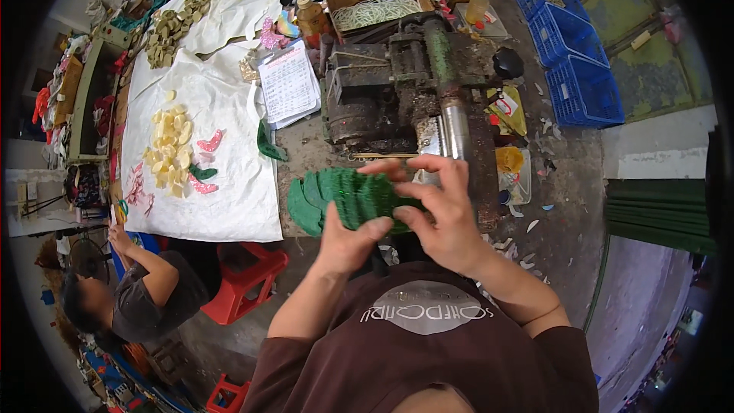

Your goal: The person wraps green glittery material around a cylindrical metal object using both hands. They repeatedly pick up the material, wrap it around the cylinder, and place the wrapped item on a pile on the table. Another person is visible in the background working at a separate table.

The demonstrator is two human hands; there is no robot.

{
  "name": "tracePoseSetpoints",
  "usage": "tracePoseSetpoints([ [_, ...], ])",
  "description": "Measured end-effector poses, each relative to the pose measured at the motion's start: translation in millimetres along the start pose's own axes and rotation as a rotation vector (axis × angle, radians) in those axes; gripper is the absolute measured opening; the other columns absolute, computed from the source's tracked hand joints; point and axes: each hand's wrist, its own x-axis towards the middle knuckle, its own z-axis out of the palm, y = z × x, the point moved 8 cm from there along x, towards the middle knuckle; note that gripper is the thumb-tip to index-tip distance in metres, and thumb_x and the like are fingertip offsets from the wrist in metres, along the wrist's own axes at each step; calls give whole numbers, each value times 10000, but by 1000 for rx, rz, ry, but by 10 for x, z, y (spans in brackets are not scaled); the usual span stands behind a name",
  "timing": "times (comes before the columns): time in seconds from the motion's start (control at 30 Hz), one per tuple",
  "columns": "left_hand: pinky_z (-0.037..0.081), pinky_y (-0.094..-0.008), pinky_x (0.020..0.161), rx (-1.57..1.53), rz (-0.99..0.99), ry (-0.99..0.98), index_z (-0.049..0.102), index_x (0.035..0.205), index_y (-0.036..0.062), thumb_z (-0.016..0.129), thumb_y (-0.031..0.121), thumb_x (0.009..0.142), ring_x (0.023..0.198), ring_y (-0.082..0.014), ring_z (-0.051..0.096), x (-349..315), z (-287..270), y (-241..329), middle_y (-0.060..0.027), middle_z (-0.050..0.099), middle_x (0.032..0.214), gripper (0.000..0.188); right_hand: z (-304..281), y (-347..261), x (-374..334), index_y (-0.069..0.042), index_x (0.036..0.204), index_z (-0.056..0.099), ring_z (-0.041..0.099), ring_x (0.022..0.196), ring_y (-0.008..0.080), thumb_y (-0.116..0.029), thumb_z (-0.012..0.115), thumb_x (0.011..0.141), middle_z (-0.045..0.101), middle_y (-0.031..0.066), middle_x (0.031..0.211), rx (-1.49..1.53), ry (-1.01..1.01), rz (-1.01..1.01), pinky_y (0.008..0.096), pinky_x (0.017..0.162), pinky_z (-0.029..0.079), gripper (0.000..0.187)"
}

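A row of stacked green glittery cut pieces [329, 193] is held up in front of my chest, over the near edge of the workbench. My left hand [348, 243] is wrapped round the stack, its thumb along the near side and its fingertips showing at the far side. At the stack's right end, my right hand [447, 222] curls its thumb and fingers about the last pieces. The exact finger contact there is partly hidden. Beyond the stack stands a greasy metal machine [367, 99] with a shiny round column [456, 130].
Left of the machine, a white sheet [237, 206] carries pale yellow pieces [170, 145], pink pieces [210, 141] and olive pieces [176, 30]. A clipboard with paper [289, 84] lies beside it. Blue crates [585, 92] stand right. A co-worker [153, 291] sits left near a red stool [243, 279].
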Motion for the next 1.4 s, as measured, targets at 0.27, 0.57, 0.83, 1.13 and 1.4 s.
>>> tracePoseSetpoints([
  [0.27,472,-269,824,359,24,284,530,1191,-12,678,49,829,904,-116,584,39,34,-148,-45,625,1026,395,-458,184,3,-98,842,539,540,808,249,-50,676,780,566,41,791,-42,109,-47,408,860,347,158],
  [0.57,405,-395,1016,1080,0,-313,502,1267,53,688,-35,708,1226,-354,446,159,349,-373,-173,384,1318,595,-773,1270,-244,-81,903,610,515,898,229,-120,602,857,608,86,800,-335,-450,458,378,867,313,60],
  [0.83,425,-358,968,999,-67,-121,570,1165,15,686,-23,697,1137,-326,518,112,56,-244,-150,488,1223,484,-840,1053,-115,-32,932,646,565,849,270,-81,693,775,604,79,876,-213,90,276,368,773,428,171],
  [1.13,424,-405,885,1734,101,309,599,1088,35,650,-58,653,1095,-333,533,-522,-1497,106,-145,530,1197,448,-759,937,-128,13,1020,611,563,824,176,-57,653,859,578,74,940,-18,138,299,300,769,458,180],
  [1.4,427,-395,933,1394,-116,34,589,1168,52,698,-10,666,1120,-306,538,-398,-1028,64,-116,527,1239,517,-707,596,-89,3,940,602,567,765,194,-45,629,878,583,84,829,38,134,242,292,706,452,83],
])
